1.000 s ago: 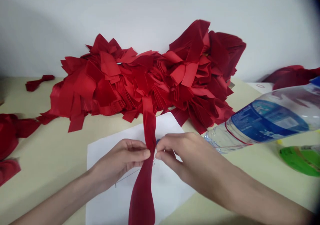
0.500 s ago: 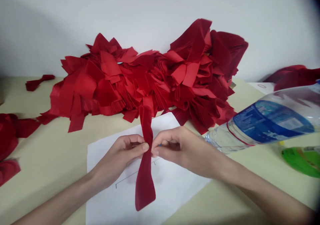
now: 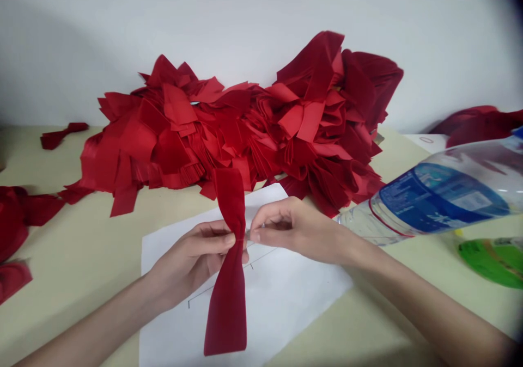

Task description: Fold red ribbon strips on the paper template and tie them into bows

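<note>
My left hand (image 3: 192,258) pinches a red fabric strip (image 3: 226,312) at its gathered waist, between thumb and fingers. The strip forms a bow-like shape, with one wide end up and one down. My right hand (image 3: 296,231) sits just right of the waist, its thumb and forefinger closed on a thin metal pin (image 3: 258,227), mostly hidden by the fingers. Beneath both hands lies a white paper sheet (image 3: 286,291) with thin pencil lines.
A large heap of cut red fabric strips (image 3: 245,122) rests against the white wall. More red fabric (image 3: 12,225) lies at the left table edge. A clear plastic bottle (image 3: 441,203) lies at right, above a green object (image 3: 494,263).
The strip's upper end has widened and leans left, and its lower end now hangs longer. Both hands have shifted slightly up, and the right hand has drawn back a little from the waist.
</note>
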Available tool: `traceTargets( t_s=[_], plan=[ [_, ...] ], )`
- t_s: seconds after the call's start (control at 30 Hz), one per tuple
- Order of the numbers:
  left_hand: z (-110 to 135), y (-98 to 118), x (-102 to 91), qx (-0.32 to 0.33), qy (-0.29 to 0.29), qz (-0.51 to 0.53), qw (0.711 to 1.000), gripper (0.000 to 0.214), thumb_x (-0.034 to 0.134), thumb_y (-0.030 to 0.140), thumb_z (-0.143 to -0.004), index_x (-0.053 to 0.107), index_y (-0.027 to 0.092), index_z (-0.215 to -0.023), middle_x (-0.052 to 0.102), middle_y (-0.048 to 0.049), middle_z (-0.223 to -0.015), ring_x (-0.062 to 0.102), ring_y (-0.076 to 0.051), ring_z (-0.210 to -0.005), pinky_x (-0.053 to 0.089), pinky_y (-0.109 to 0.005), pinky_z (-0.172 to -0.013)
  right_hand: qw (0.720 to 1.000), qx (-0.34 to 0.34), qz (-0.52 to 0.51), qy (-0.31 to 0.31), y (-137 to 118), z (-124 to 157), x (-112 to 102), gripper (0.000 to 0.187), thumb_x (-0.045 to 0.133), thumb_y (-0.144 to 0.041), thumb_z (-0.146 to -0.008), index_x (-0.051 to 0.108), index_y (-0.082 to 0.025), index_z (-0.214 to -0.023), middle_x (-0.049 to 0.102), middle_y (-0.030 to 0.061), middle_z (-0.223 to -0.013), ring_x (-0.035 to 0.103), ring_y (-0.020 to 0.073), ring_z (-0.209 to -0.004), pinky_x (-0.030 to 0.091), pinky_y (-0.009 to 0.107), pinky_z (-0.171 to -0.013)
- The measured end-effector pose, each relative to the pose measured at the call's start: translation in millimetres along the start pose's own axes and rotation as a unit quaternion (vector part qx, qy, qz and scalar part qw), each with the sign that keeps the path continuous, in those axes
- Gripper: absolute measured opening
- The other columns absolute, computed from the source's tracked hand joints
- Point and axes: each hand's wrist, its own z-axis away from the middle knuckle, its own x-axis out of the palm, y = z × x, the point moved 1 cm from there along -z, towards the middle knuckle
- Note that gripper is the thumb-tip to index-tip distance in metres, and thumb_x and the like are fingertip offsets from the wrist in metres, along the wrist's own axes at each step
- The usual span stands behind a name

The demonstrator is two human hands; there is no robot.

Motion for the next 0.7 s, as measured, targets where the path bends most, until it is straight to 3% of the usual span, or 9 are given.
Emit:
traceTargets(
  t_s=[0.1, 0.2, 0.33, 0.53, 0.7],
  plan=[
    [-0.1, -1.4, -0.7, -0.008, -0.021, 0.012, 1.0, 0.01, 0.059, 0.016, -0.082, 0.069, 0.013, -0.084, 0.066, -0.0042, -0.075, 0.061, -0.012, -0.072, 0.047, -0.021, -0.067, 0.999, -0.014, -0.043, -0.004, 2.6, -2.3, -0.2, 0.01, 0.061, -0.023, -0.081, 0.062, -0.014, -0.082, 0.043, -0.0063, -0.054, 0.028, 0.0054, -0.047, 0.019, 0.023, -0.045],
    [-0.7, -3.2, -0.3, -0.013, -0.034, 0.015, 0.999, 0.011, 0.059, 0.016, -0.083, 0.07, 0.013, -0.084, 0.067, -0.005, -0.074, 0.061, -0.012, -0.072, 0.046, -0.02, -0.065, 0.994, -0.018, -0.092, -0.053, 4.4, -3.2, -0.2, 0.018, 0.065, -0.027, -0.08, 0.062, -0.017, -0.094, 0.036, -0.0087, -0.052, 0.023, 0.0054, -0.047, 0.015, 0.023, -0.045],
    [-0.9, -4.8, -0.4, -0.013, -0.048, 0.024, 0.998, 0.011, 0.059, 0.017, -0.084, 0.07, 0.013, -0.084, 0.068, -0.0051, -0.073, 0.061, -0.011, -0.07, 0.045, -0.019, -0.063, 0.987, -0.008, -0.141, -0.071, 6.0, -3.0, 2.0, 0.025, 0.068, -0.03, -0.078, 0.063, -0.017, -0.098, 0.044, -0.0068, -0.056, 0.027, 0.0056, -0.05, 0.016, 0.023, -0.047],
    [-0.1, -6.1, -3.1, -0.038, -0.078, 0.075, 0.993, 0.01, 0.062, 0.016, -0.082, 0.068, 0.016, -0.074, 0.068, -0.0025, -0.071, 0.063, -0.012, -0.068, 0.044, -0.02, -0.063, 0.975, -0.036, -0.177, -0.133, 9.4, -4.5, 9.4, 0.019, 0.061, -0.027, -0.083, 0.065, -0.015, -0.098, 0.061, -0.0006, -0.069, 0.039, 0.0068, -0.056, 0.021, 0.022, -0.048],
    [0.0, -5.9, -2.6, -0.042, -0.094, 0.077, 0.992, 0.008, 0.064, 0.016, -0.081, 0.068, 0.014, -0.075, 0.068, -0.0037, -0.073, 0.064, -0.012, -0.07, 0.046, -0.02, -0.066, 0.965, -0.036, -0.222, -0.137, 8.3, -6.0, 12.8, 0.015, 0.062, -0.02, -0.082, 0.064, -0.014, -0.095, 0.063, -0.0005, -0.067, 0.052, 0.0086, -0.063, 0.024, 0.021, -0.049]
  ],
)
